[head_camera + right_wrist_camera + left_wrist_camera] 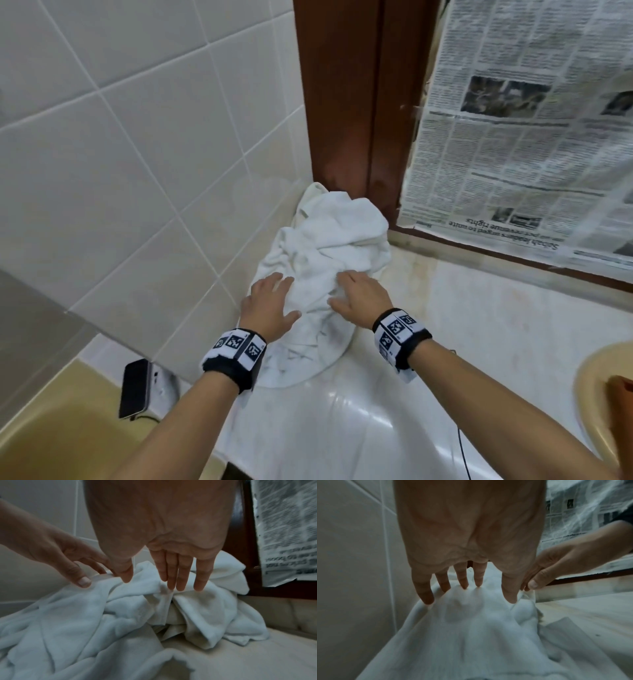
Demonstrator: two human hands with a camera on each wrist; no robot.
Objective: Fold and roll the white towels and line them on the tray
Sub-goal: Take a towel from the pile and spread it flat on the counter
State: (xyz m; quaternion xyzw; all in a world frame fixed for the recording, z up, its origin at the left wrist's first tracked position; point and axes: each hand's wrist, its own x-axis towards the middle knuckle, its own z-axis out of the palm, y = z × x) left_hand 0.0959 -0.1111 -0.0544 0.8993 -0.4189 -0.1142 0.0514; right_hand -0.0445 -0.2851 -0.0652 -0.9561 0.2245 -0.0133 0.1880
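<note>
Left hand: left hand [270, 308] lies palm down on the near left part of the towel pile, fingers [423, 592] straight and spread, tips touching the cloth, nothing gripped.
Right hand: right hand [359, 294] lies palm down on the pile just beside the left one, fingers [199, 580] straight and close together, tips resting on a fold, nothing gripped.
Tiled wall: pale tiled wall [137, 144] runs along the left and meets the surface at the corner behind the pile.
Surface: glossy pale marbled surface [462, 342] carries the towels.
Newspaper: sheets of newspaper [520, 130] cover the window at upper right, the print upside down.
Window frame: dark brown wooden frame [342, 102] stands upright behind the pile.
White towels: crumpled heap of white towels [329, 246], unfolded, sits in the corner against the wall and the frame, with one layer spreading toward the near edge of the surface.
Basin: yellowish basin [589, 394] at the right edge, well apart from the pile; something orange in it, cut off by the picture edge.
Phone: dark phone [135, 389] leans upright against the wall, below and left of the surface.
Wristbands: black bands with black-and-white marker squares [236, 353] sit on both wrists.
</note>
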